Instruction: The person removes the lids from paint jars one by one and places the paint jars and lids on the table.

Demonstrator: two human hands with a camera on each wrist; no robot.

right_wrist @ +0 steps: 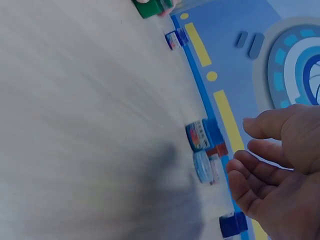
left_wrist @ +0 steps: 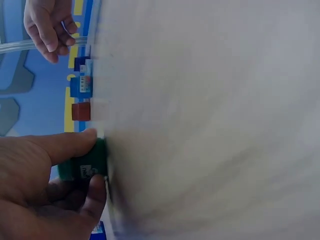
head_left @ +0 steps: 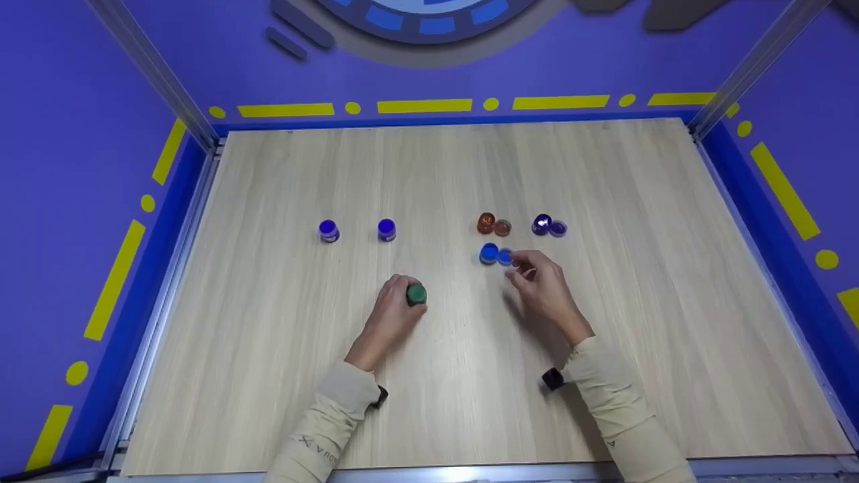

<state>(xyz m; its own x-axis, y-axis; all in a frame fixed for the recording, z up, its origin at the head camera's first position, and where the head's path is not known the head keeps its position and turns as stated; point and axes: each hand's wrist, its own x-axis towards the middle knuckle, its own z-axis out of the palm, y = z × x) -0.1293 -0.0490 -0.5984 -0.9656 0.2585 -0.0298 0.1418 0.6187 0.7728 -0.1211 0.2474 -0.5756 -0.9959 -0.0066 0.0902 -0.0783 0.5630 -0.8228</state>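
Note:
A small green paint jar (head_left: 416,294) stands in my left hand (head_left: 390,307), thumb on one side and fingers on the other. The left wrist view shows the jar (left_wrist: 87,162) upright at the tabletop, its label partly visible between thumb and finger. My right hand (head_left: 542,287) hovers by an uncapped blue jar (head_left: 488,252) and its lid (head_left: 504,256), which lies against the jar's right side. Its fingers are loosely bent with nothing between them. In the right wrist view, that hand (right_wrist: 285,170) hangs above the blue jar (right_wrist: 199,136) and the upturned lid (right_wrist: 202,166).
Behind the blue jar, an orange jar (head_left: 486,223) sits beside its lid (head_left: 502,228). Farther right is a dark purple jar (head_left: 541,223) with its lid (head_left: 558,229). Two purple-capped jars (head_left: 329,230) stand at the left. Blue-purple panels (head_left: 429,80) enclose the wooden table (head_left: 470,402).

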